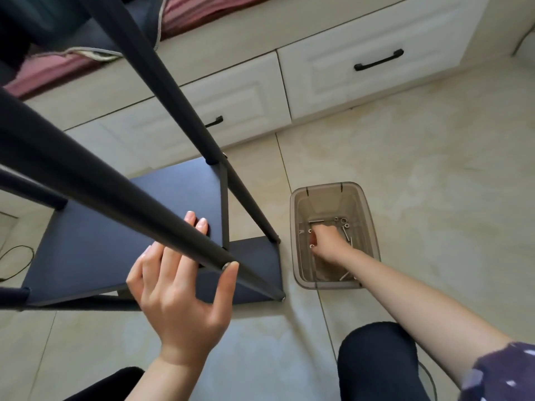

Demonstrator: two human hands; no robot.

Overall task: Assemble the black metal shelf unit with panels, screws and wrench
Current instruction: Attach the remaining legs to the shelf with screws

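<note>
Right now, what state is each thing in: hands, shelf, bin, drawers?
left hand: open, fingers around the pole end
right hand: inside the bin among screws, grip hidden
shelf unit: partly assembled, panels mounted on poles
bin: lidless, holds loose screws
drawers: closed

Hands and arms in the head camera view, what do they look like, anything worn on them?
Both hands are bare, no gloves, rings or watch showing. The left hand has neat, slightly long, unpainted-looking nails and a bare forearm. The right hand has a bare forearm too, with a short dark purple sleeve with small pale spots at the upper arm.
</note>
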